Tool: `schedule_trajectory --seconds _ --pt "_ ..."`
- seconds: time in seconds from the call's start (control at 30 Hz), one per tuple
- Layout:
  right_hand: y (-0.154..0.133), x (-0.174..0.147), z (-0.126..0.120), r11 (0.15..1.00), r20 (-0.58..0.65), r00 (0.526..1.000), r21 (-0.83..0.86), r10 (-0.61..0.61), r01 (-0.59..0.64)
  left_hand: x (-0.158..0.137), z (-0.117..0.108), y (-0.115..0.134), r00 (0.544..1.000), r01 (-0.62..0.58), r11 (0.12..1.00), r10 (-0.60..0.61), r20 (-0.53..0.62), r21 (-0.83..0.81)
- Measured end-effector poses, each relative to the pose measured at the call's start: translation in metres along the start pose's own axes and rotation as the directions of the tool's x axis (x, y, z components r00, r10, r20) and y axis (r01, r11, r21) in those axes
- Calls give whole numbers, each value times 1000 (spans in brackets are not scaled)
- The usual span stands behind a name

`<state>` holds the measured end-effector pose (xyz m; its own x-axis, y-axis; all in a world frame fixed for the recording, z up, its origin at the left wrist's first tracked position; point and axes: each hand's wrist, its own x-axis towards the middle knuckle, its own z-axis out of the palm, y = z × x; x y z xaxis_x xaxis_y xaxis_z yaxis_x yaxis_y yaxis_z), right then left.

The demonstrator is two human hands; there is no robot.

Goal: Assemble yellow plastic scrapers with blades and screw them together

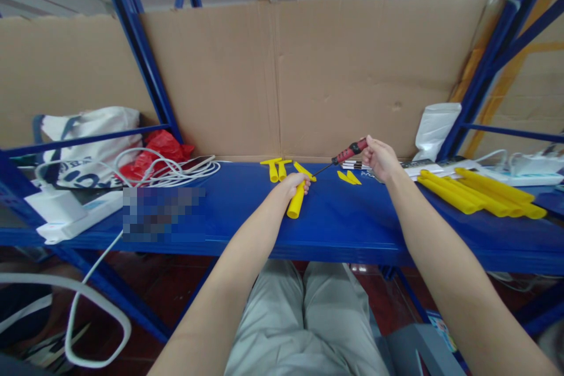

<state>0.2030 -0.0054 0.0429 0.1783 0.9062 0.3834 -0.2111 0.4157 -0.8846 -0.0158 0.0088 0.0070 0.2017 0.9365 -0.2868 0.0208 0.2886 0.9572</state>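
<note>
My left hand (296,184) is closed around a yellow tube (295,207), whose round end points toward me over the blue shelf top. In my right hand (379,157) is the end of a screwdriver (351,151) with a red and black handle. Its dark shaft slants down to the left and its tip reaches my left hand, where fingers hide it. Just behind my left hand lies a yellow piece (304,171), partly covered. Two yellow T-shaped parts (277,170) are left of it, and small yellow pointed pieces (349,177) lie under the screwdriver.
Several yellow tubes (480,194) lie at the right. A white power strip (83,217), coiled white cable (176,173), red plastic bag (161,150) and cloth bag (94,144) fill the left. Cardboard (211,82) stands behind, between blue posts (143,59). A white packet (435,128) leans at right.
</note>
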Motion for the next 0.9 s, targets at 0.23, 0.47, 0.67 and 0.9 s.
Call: schedule_trajectory --seconds 0.23,0.47,0.67,0.9 --pt "0 -2 1 999 31 999 26 -25 24 1 0 -1 1000 -4 1000 4 12 4" --pt "0 0 2 1000 -70 997 -24 13 -15 1 1 -1 1000 -2 1000 2 14 -6" --pt "-1 -2 2 1000 -14 1000 -12 1 -2 2 0 -1 1000 -2 1000 2 13 1" --pt "-1 -2 1 1000 68 998 -14 -11 11 4 0 -2 1000 -6 1000 7 24 -17"
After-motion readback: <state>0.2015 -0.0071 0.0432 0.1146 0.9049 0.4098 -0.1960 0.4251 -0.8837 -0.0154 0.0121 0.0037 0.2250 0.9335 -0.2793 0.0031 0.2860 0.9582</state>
